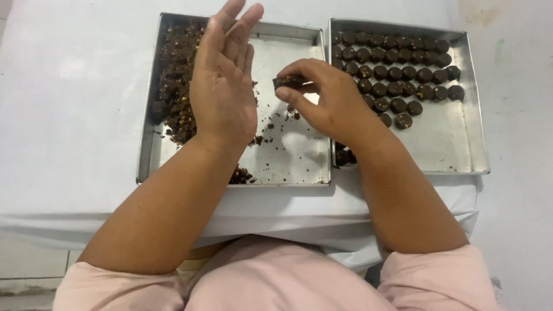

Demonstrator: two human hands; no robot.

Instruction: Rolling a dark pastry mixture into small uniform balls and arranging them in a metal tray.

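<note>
Dark lump (288, 82) pinched in right hand (328, 103) fingers, above left tray (299, 167) (crumbly dark mix (175, 80) along its far-left side). Left hand (223, 86) flat, fingers released, grasping nothing. Right tray (455, 144): rows of shaped pieces (397, 72) on white tabletop (75, 103)

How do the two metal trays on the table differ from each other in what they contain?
The left tray holds a loose, crumbly dark mixture heaped along its left side, with crumbs scattered over its floor; the right tray holds finished round dark pieces. The left tray's contents are irregular; the right tray's pieces lie in neat rows, filling mainly its upper part. Both trays are rectangular, shiny metal and stand side by side on the white table.
</note>
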